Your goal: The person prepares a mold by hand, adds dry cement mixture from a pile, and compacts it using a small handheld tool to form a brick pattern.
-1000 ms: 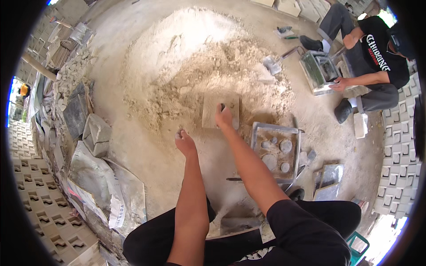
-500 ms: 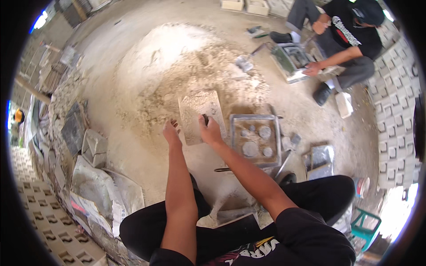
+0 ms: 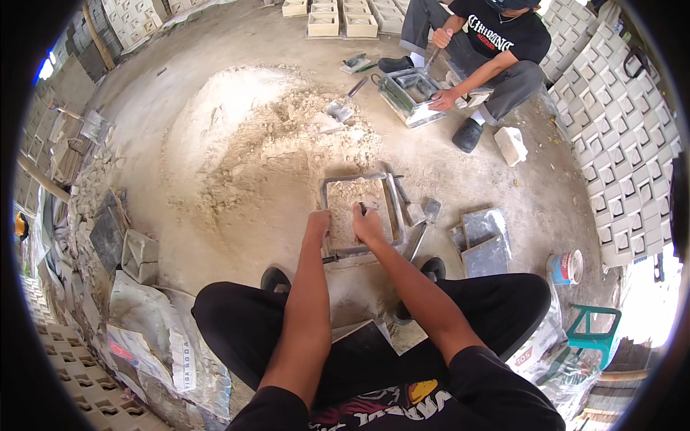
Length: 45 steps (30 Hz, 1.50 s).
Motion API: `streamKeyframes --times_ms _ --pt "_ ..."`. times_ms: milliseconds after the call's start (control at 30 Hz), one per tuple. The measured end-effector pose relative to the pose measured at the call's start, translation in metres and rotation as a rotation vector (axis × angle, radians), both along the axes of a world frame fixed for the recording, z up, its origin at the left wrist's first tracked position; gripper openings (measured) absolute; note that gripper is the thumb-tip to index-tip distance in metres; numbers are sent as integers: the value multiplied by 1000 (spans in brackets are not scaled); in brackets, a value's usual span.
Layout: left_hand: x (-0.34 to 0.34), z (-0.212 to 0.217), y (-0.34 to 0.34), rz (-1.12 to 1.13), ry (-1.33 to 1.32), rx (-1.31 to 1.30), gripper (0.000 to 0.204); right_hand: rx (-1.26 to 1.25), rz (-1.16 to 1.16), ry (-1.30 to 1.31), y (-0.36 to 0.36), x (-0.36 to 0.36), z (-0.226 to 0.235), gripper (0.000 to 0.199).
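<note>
My right hand (image 3: 369,225) is closed round the black handle (image 3: 363,209) of a flat plate, likely a plasterer's float. Pale, crumbly powder (image 3: 357,189) lies heaped on the plate's far part. The plate is over a rectangular metal mould frame (image 3: 356,177) on the ground between my feet and the powder pile. What lies in the frame is hidden under the plate. At the frame's left side my left hand (image 3: 318,224) has its fingers curled in. Whether they grip the frame's rim or the plate's edge I cannot make out.
A large powder pile (image 3: 237,108) spreads ahead, with a trowel (image 3: 340,110) at its right. Right of my frame lie a hammer-like tool (image 3: 424,223) and grey plates (image 3: 485,248). A co-worker (image 3: 503,54) sits far right with another mould (image 3: 410,108). A green stool (image 3: 594,330) stands right.
My right hand has carried the powder-laden plate from the pile's near edge rightward over the mould frame, covering its round pieces. My left hand has come to the frame's left side. The view has shifted.
</note>
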<state>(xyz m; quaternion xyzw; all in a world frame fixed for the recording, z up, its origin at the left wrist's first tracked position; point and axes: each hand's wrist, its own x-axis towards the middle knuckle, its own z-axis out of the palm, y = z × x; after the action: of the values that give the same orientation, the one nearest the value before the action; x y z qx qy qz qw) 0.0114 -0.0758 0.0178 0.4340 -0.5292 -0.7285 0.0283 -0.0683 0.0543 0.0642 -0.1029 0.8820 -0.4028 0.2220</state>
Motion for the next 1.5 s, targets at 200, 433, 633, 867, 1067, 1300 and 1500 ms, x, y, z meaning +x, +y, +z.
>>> streamKeyframes --times_ms 200,433,633,867,1067,1300,1500 --pt "-30 -14 12 86 75 46 23 -131 -20 -250 7 -45 -1 39" --pt "-40 5 -9 205 152 364 20 -277 8 -741 -17 -70 96 19" --pt "-54 38 -11 236 163 431 20 -235 -33 -742 -37 -110 93 15" --pt "-55 40 -14 204 172 446 23 -132 -35 -803 -45 -124 89 13" --pt "-50 31 -29 194 155 478 21 -235 -35 -781 -46 -108 100 12" --pt "-37 33 -28 197 127 269 23 -260 -77 -660 -35 -111 105 12" --pt "-31 12 -37 104 106 -148 24 -105 125 -721 2 -138 121 22"
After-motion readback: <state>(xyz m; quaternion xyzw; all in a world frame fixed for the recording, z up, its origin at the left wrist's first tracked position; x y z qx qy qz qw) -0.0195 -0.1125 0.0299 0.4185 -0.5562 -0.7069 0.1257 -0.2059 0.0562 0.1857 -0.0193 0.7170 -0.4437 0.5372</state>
